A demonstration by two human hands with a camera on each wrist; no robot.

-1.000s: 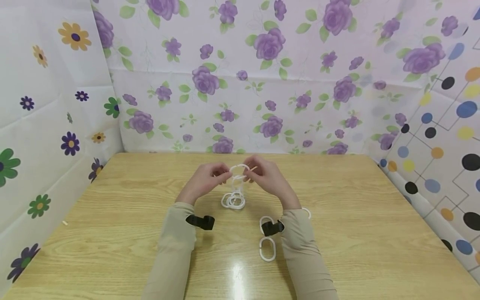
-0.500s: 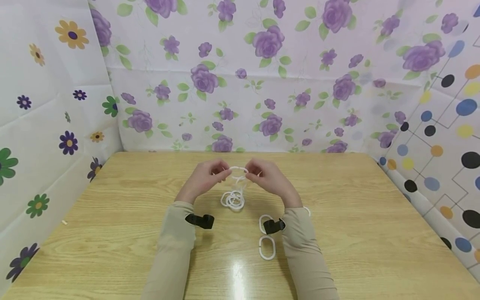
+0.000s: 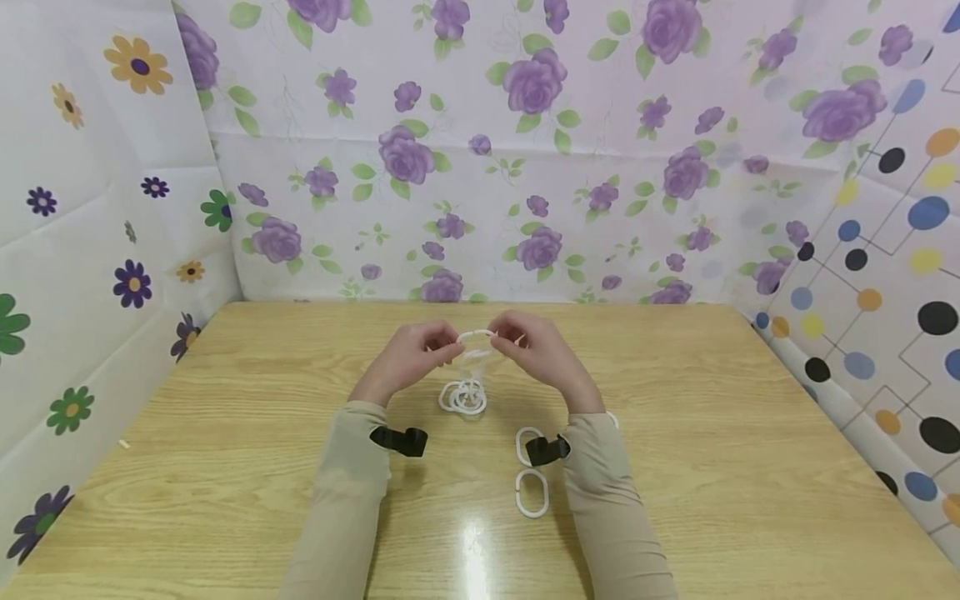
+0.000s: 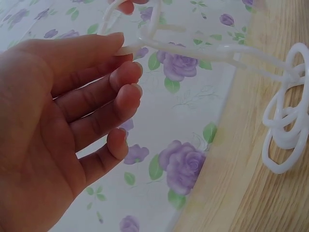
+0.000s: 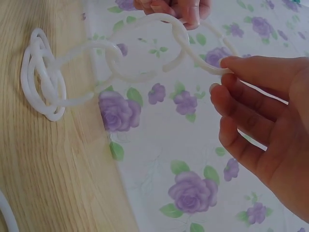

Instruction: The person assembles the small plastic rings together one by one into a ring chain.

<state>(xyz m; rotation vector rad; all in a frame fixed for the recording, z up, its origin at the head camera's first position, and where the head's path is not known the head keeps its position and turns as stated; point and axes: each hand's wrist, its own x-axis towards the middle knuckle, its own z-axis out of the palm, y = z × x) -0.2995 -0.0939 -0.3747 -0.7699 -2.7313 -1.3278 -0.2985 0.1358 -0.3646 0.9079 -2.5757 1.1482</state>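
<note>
A white plastic C-shaped chain link [image 3: 476, 332] is held up between both hands above the table's middle. My left hand [image 3: 408, 354] pinches its left side with thumb and index finger; the other fingers bend loosely in the left wrist view. On the opposite side my right hand [image 3: 538, 354] pinches the same link between thumb and fingertips. In the right wrist view another link [image 5: 140, 19] hooks through the held one, and more run down from it. The chain's lower end lies as a small pile of links [image 3: 467, 398] on the wood.
Two loose white links, one nearer [image 3: 547, 493] and one farther [image 3: 518, 446], lie by the right wrist. Another link [image 3: 614, 418] is mostly hidden behind the right forearm. A small pale piece [image 3: 123, 444] lies at the table's left edge. Patterned cloth walls surround the table [image 3: 262, 500].
The held link has changed its tilt between the fingers, and the links hanging below it have swayed. My right hand has shifted slightly; the left hand has stayed nearly in place.
</note>
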